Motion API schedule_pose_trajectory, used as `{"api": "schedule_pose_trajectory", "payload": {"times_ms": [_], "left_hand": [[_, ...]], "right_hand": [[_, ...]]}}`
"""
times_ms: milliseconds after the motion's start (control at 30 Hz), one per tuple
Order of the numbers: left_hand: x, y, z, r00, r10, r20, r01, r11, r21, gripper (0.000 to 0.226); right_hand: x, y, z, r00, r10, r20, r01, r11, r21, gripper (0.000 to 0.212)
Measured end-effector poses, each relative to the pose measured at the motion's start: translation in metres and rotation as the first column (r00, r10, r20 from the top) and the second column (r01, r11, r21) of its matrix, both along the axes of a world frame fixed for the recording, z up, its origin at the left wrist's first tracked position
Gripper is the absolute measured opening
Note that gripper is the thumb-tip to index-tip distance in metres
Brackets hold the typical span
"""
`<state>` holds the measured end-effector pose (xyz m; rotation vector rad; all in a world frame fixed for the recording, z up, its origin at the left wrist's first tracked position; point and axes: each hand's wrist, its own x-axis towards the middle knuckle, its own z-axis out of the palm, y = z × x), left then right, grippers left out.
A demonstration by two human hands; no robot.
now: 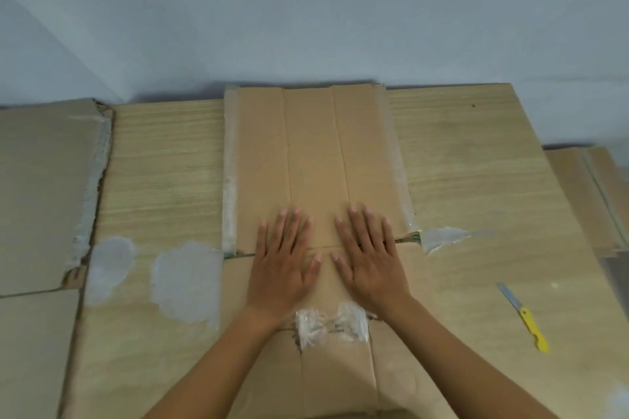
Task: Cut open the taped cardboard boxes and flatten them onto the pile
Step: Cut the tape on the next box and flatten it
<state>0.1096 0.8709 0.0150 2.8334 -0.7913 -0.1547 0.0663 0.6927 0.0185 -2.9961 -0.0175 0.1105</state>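
Cardboard box [316,160] lies flat; left hand [284,265] and right hand [369,262], fingers spread, should press evenly along the creases.

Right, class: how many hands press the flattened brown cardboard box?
2: the left hand and right hand, side by side, fingers straight, on the flattened brown cardboard box. None hidden.

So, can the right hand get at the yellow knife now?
Probably yes. The right hand lies flat on the flattened box, holding nothing; the yellow knife lies uncovered to its right, nothing between.
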Motion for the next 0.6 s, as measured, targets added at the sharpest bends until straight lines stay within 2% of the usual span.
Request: {"api": "schedule_pose_trajectory", "payload": {"times_ms": [167, 267, 333, 433, 500, 600], "left_hand": [[-0.002, 0.001, 0.004, 0.999, 0.022, -0.041, -0.020, 0.999, 0.036, 0.064], [-0.009, 0.007, 0.011, 0.997, 0.031, -0.072, -0.031, 1.000, 0.002, 0.065], [-0.030, 0.013, 0.011, 0.994, 0.043, -0.103, -0.045, 0.999, -0.022, 0.068], [-0.075, 0.025, 0.008, 0.997, -0.018, -0.078, 0.019, 1.000, 0.008, 0.065], [-0.091, 0.028, 0.005, 0.997, 0.013, -0.072, -0.009, 0.999, 0.046, 0.064], [-0.090, 0.027, 0.006, 0.996, 0.057, -0.062, -0.056, 0.998, 0.018, 0.065]], "right_hand": [[-0.001, 0.003, 0.004, 0.995, -0.041, -0.088, 0.040, 0.999, -0.012, 0.064], [-0.011, 0.006, 0.010, 0.990, -0.075, -0.120, 0.073, 0.997, -0.023, 0.072], [-0.035, 0.013, 0.012, 0.991, -0.098, -0.087, 0.098, 0.995, -0.003, 0.069], [-0.078, 0.021, 0.005, 0.996, -0.068, -0.054, 0.070, 0.997, 0.036, 0.061], [-0.089, 0.023, 0.007, 0.997, -0.075, -0.030, 0.076, 0.996, 0.045, 0.060], [-0.086, 0.024, 0.008, 0.996, -0.086, -0.038, 0.087, 0.996, 0.025, 0.061]]}}
